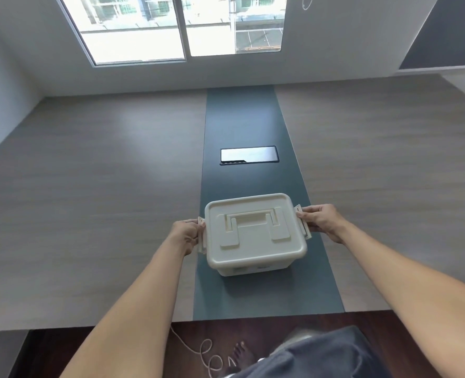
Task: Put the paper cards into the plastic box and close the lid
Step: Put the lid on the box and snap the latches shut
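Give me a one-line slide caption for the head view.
Both hands, left and right, grip the side latches of a lidded cream plastic box on the table's dark centre strip.

Nothing readable here, honestly. The only thing that looks like it carries any print is the plastic box (255,233), sitting on the dark strip near the front edge of the bench (89,186): on its near wall, just under the lid rim, there's a pale sticker (250,269) with some faint marks on it, but it's way too small and blurry to make out a single letter or number. The lid (253,222) itself is plain, no brand or logo showing. No signs or writing anywhere else either.
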`<action>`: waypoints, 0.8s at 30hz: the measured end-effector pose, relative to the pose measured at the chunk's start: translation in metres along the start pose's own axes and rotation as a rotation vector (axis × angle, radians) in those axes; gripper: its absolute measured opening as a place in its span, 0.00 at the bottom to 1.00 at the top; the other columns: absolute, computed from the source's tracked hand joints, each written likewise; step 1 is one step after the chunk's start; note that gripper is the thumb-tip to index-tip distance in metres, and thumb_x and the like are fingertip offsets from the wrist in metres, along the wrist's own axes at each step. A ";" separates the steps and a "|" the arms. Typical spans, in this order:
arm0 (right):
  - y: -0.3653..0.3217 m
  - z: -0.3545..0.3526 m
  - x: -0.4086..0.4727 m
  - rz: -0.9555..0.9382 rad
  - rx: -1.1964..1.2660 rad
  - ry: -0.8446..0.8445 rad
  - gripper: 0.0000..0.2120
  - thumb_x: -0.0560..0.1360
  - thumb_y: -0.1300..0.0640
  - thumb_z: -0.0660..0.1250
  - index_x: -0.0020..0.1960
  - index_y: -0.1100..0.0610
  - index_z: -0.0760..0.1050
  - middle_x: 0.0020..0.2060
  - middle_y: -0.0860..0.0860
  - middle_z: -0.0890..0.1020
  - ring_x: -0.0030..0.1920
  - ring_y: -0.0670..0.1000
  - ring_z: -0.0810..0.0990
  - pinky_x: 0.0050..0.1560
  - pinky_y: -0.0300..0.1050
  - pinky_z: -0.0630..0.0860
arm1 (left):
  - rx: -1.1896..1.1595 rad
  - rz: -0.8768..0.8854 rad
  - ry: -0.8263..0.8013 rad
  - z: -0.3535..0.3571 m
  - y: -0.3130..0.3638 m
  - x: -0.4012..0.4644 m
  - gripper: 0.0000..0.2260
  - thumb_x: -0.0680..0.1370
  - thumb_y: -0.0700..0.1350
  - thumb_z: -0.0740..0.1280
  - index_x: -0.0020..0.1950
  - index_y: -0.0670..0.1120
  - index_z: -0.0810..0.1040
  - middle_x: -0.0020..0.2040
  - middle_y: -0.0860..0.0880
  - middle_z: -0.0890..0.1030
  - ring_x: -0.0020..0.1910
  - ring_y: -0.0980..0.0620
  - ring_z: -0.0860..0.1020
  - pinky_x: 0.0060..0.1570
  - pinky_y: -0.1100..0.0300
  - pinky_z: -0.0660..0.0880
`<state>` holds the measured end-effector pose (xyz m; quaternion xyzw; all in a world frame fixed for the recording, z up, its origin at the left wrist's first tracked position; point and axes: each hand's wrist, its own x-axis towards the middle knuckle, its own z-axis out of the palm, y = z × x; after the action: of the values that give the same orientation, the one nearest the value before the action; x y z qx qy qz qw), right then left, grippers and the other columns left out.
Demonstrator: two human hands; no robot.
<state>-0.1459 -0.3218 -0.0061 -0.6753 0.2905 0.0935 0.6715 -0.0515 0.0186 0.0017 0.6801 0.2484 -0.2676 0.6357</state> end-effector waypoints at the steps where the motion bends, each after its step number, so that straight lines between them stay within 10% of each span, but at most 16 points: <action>1: -0.001 0.002 0.000 0.004 0.000 0.013 0.15 0.74 0.62 0.73 0.59 0.68 0.81 0.43 0.58 0.86 0.35 0.50 0.86 0.37 0.42 0.84 | 0.049 0.009 0.010 0.002 0.003 0.000 0.13 0.76 0.30 0.66 0.60 0.31 0.77 0.54 0.35 0.81 0.45 0.42 0.80 0.52 0.47 0.79; 6: 0.002 0.016 0.004 0.001 -0.013 0.203 0.17 0.73 0.56 0.75 0.58 0.64 0.82 0.50 0.60 0.86 0.44 0.56 0.85 0.47 0.51 0.83 | 0.208 0.080 -0.024 0.007 0.009 -0.005 0.14 0.74 0.23 0.57 0.38 0.37 0.77 0.35 0.43 0.76 0.26 0.52 0.76 0.32 0.59 0.78; 10: 0.006 0.030 0.007 -0.129 -0.185 0.332 0.17 0.72 0.50 0.75 0.58 0.58 0.84 0.54 0.52 0.86 0.49 0.48 0.83 0.53 0.44 0.80 | 0.230 0.125 -0.063 0.010 0.012 0.001 0.13 0.74 0.23 0.59 0.49 0.34 0.79 0.44 0.40 0.79 0.44 0.44 0.77 0.52 0.49 0.76; 14: 0.003 0.041 0.008 -0.164 -0.206 0.331 0.16 0.72 0.53 0.75 0.59 0.57 0.84 0.59 0.49 0.84 0.59 0.48 0.82 0.64 0.47 0.77 | 0.290 0.181 -0.097 0.018 0.021 0.006 0.12 0.70 0.24 0.58 0.42 0.35 0.78 0.39 0.40 0.77 0.41 0.46 0.73 0.39 0.56 0.68; 24: -0.009 0.036 0.027 -0.158 -0.184 0.325 0.09 0.72 0.57 0.69 0.46 0.46 0.86 0.36 0.30 0.82 0.42 0.41 0.81 0.49 0.39 0.79 | 0.259 0.233 -0.144 0.023 0.024 0.028 0.16 0.75 0.26 0.61 0.56 0.39 0.81 0.53 0.41 0.83 0.49 0.46 0.80 0.58 0.47 0.77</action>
<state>-0.1099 -0.2955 -0.0150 -0.7606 0.3311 -0.0436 0.5567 -0.0162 -0.0056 -0.0007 0.7594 0.0853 -0.2698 0.5859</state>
